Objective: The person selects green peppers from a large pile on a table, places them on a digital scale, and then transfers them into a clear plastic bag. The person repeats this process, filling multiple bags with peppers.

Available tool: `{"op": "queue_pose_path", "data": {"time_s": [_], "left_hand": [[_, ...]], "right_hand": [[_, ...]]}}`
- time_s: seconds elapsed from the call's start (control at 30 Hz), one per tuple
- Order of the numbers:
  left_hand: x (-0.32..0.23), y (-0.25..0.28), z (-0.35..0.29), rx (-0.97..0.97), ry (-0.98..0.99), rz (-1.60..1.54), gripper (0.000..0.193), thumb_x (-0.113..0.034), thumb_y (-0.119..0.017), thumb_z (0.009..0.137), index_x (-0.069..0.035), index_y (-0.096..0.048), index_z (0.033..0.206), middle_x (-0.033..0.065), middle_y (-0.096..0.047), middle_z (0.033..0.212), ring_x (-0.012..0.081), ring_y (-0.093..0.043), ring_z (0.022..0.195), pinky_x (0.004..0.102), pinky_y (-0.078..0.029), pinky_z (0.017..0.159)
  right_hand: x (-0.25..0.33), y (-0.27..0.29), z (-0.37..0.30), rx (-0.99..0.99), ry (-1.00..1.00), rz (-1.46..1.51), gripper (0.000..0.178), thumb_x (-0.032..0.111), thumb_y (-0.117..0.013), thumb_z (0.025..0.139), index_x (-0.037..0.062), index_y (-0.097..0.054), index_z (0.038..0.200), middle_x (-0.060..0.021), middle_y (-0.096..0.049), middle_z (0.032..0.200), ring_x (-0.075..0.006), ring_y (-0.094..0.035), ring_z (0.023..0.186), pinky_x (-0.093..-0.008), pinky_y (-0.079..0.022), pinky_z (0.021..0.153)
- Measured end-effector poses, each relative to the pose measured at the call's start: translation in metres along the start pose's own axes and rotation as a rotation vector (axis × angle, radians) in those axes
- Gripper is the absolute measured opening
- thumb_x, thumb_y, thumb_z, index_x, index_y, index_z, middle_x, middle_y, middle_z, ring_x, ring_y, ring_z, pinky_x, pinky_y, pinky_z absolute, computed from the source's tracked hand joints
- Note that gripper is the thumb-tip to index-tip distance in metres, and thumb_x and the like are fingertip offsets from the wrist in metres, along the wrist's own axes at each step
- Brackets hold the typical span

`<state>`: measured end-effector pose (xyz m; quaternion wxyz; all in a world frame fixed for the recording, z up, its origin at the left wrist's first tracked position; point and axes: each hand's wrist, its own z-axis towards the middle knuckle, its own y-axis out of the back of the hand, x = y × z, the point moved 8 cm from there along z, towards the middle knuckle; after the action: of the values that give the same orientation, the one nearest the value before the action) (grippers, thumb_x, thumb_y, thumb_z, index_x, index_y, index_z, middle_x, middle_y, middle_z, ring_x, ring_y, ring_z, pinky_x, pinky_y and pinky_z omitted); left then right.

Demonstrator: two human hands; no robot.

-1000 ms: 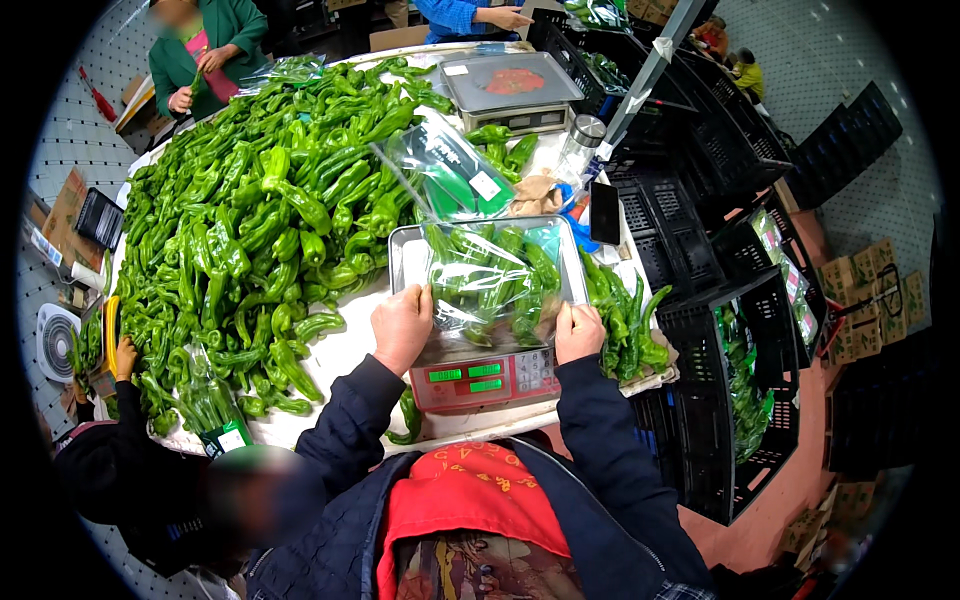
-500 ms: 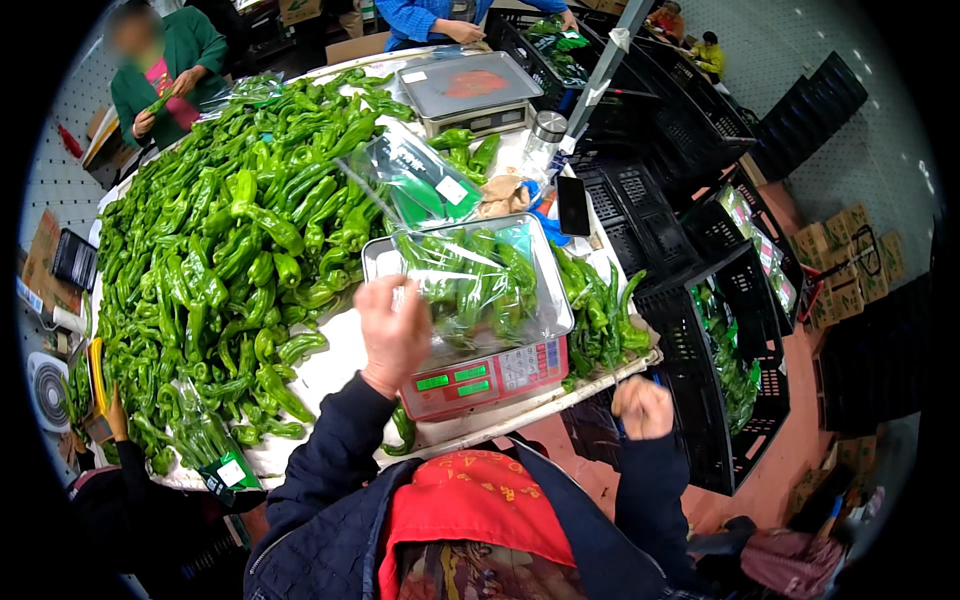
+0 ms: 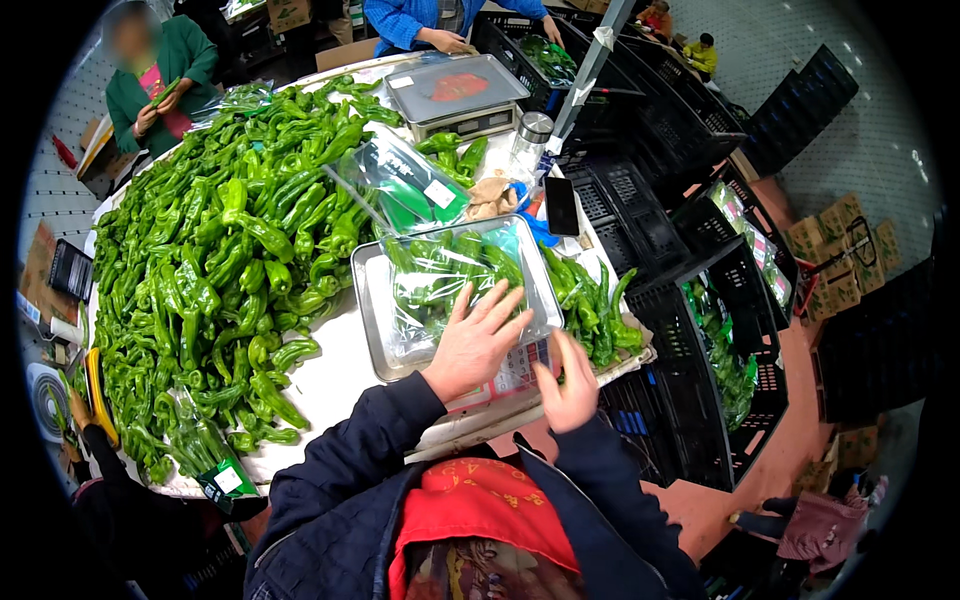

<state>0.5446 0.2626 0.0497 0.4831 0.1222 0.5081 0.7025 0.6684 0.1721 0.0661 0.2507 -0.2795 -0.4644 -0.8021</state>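
A clear plastic bag of green peppers point(image 3: 415, 300) lies in the metal tray point(image 3: 372, 345) of a red weighing scale. My left hand point(image 3: 480, 335) spreads its fingers flat over the bag's near side and holds nothing. At the tray's near right corner is my right hand point(image 3: 568, 382), thumb and fingers apart, with nothing seen between them. The scale's keypad point(image 3: 515, 372) shows partly between my hands, and its display is covered. Just beyond the tray lies a stack of clear bags with green print point(image 3: 405, 190). Loose peppers point(image 3: 600, 310) lie right of the tray.
A large heap of green peppers point(image 3: 230, 260) covers the table's left. A second scale point(image 3: 455, 90), a glass jar point(image 3: 531, 135) and a phone point(image 3: 562, 206) lie beyond. Black crates point(image 3: 650, 320) stand at right. Co-workers point(image 3: 165, 80) are around the table.
My left hand has moved right, opened and come down onto the bag. My right hand has swung left from beyond the table's edge to the tray's corner, its fingers uncurled.
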Motion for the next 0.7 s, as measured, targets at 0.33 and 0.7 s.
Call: {"op": "queue_pose_path", "data": {"time_s": [0.33, 0.7], "left_hand": [[0.134, 0.028, -0.057, -0.383, 0.804, -0.278, 0.06, -0.023, -0.064, 0.093, 0.005, -0.04, 0.14, 0.0329, -0.043, 0.141, 0.0445, -0.044, 0.13, 0.0437, -0.038, 0.106], [0.099, 0.026, -0.068, -0.526, 0.833, -1.375, 0.076, -0.005, -0.062, 0.092, -0.007, -0.019, 0.155, 0.0141, -0.057, 0.129, 0.0176, -0.06, 0.109, 0.0299, -0.049, 0.093]], "right_hand": [[-0.127, -0.12, 0.076, 0.311, -0.502, 0.505, 0.077, 0.036, -0.07, 0.089, -0.0136, -0.039, 0.14, -0.029, -0.061, 0.125, -0.0298, -0.063, 0.112, -0.0363, -0.049, 0.094], [-0.081, -0.095, 0.022, 0.426, -0.767, 1.481, 0.068, 0.009, -0.06, 0.089, -0.0008, -0.031, 0.15, -0.0166, -0.052, 0.138, -0.0289, -0.054, 0.127, -0.0435, -0.045, 0.105]]}}
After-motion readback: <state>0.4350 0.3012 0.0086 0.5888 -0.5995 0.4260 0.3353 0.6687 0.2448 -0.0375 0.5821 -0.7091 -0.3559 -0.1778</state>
